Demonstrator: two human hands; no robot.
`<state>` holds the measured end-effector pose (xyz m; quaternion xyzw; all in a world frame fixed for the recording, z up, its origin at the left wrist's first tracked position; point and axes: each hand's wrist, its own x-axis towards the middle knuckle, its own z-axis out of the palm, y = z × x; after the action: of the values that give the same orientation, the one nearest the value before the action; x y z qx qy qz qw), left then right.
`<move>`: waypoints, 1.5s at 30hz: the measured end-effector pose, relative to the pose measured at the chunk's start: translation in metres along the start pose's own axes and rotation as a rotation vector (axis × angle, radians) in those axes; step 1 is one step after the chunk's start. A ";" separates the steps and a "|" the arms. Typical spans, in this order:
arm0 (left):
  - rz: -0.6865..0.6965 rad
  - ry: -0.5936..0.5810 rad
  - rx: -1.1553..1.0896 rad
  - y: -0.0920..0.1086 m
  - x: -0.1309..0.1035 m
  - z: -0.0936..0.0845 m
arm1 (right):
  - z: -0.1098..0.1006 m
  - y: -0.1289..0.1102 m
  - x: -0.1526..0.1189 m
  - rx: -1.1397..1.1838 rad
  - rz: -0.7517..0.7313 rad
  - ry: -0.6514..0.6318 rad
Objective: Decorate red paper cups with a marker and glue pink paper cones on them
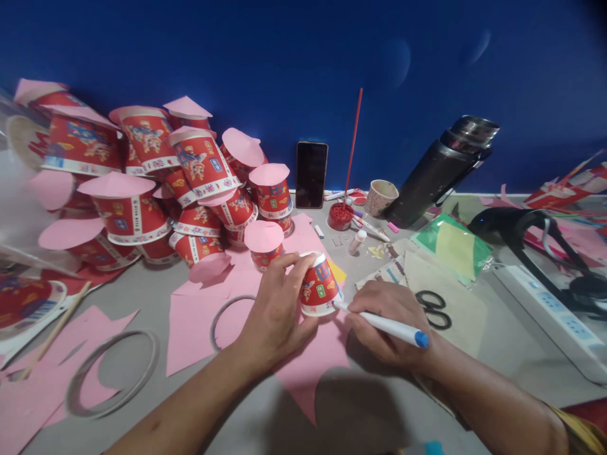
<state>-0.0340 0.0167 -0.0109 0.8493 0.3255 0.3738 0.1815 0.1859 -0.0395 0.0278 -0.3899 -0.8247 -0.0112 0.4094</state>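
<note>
My left hand [279, 309] is gripping a red paper cup [320, 289], thumb and fingers parted only by its width; the cup is leaning between my hands, wide rim downward. My right hand [391, 316] is closing in a pen grip around a white marker [392, 327], whose tip is pointing at the rim; whether it is touching, I cannot tell. Pink paper [327, 351] is lying beneath both hands. Beyond and left of my left hand, red cups with pink paper tops [203, 164] are standing piled. Black-handled scissors [434, 309] are lying just right of my right hand, and a black flask [436, 174] is leaning beyond it.
</note>
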 end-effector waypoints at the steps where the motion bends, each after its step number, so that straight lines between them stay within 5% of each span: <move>1: -0.005 -0.004 0.001 0.000 0.000 0.000 | 0.000 0.000 0.000 -0.004 0.001 0.002; 45: 0.003 -0.005 0.001 0.001 0.001 -0.001 | -0.003 -0.001 0.000 0.011 0.001 0.036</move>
<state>-0.0337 0.0166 -0.0090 0.8508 0.3239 0.3720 0.1813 0.1870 -0.0413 0.0296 -0.3879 -0.8171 -0.0136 0.4262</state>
